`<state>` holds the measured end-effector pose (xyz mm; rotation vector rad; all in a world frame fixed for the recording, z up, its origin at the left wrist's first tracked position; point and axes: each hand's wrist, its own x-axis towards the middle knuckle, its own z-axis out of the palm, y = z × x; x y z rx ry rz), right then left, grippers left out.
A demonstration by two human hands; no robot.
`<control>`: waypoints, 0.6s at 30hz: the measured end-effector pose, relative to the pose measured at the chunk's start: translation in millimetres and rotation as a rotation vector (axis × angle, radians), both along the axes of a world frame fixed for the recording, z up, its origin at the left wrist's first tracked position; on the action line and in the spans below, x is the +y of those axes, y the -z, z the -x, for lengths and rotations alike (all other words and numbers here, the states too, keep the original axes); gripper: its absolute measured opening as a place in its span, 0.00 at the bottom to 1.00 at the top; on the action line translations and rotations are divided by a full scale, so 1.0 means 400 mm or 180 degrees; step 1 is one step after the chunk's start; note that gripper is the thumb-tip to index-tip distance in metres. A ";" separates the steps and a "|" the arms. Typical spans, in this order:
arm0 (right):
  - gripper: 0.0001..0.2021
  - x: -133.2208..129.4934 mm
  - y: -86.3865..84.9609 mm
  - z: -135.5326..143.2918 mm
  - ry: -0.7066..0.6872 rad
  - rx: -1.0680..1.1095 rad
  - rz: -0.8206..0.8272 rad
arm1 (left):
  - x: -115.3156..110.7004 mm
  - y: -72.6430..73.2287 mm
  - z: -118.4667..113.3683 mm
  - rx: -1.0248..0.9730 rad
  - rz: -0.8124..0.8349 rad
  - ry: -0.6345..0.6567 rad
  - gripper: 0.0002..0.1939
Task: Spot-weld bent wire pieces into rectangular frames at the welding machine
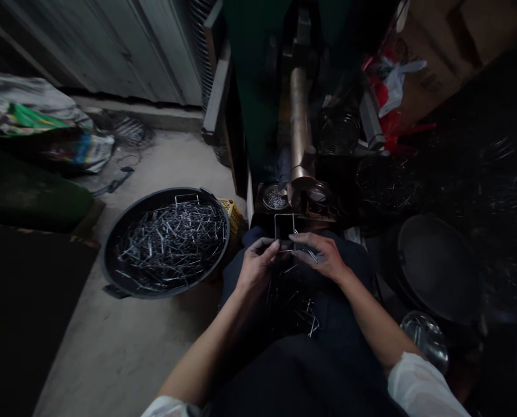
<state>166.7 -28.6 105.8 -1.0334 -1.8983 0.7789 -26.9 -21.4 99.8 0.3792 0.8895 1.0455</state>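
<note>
Between my two hands is a bent wire frame (276, 227), roughly square, held upright in front of the machine. My left hand (257, 262) pinches its lower left corner between thumb and fingers. My right hand (321, 253) is closed on its right side, with a few more wire pieces (312, 253) sticking out between the fingers. More loose wire pieces (310, 318) lie in the dark lap below. Just beyond the hands is the machine's metal shaft (301, 127), with a small round dish (275, 197) of tiny metal parts beside its lower end.
At left, a wide black basin (110, 231) heaped with bent wires (171, 243) stands by a yellow crate (232, 215). A dark round container (439, 266) and a shiny metal bowl (426, 339) are at right. A cardboard box (467, 52) stands at the back right.
</note>
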 end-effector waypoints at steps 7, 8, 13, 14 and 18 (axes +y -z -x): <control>0.18 0.016 -0.019 -0.001 -0.0006 0.0011 -0.0108 | 0.015 -0.014 -0.005 0.0007 -0.0037 0.0018 0.23; 0.18 0.019 -0.022 -0.002 -0.0007 0.0019 -0.0142 | 0.016 -0.015 -0.006 -0.0004 -0.0055 0.0023 0.23; 0.18 0.025 -0.033 -0.004 -0.0025 -0.0009 -0.0152 | 0.017 -0.016 -0.007 -0.0070 -0.0149 -0.0026 0.23; 0.18 0.026 -0.034 -0.004 -0.0027 -0.0030 -0.0130 | 0.016 -0.016 -0.007 -0.0089 -0.0157 -0.0033 0.22; 0.18 0.027 -0.035 -0.005 -0.0031 -0.0055 -0.0128 | 0.012 -0.019 -0.006 -0.0142 -0.0119 -0.0014 0.22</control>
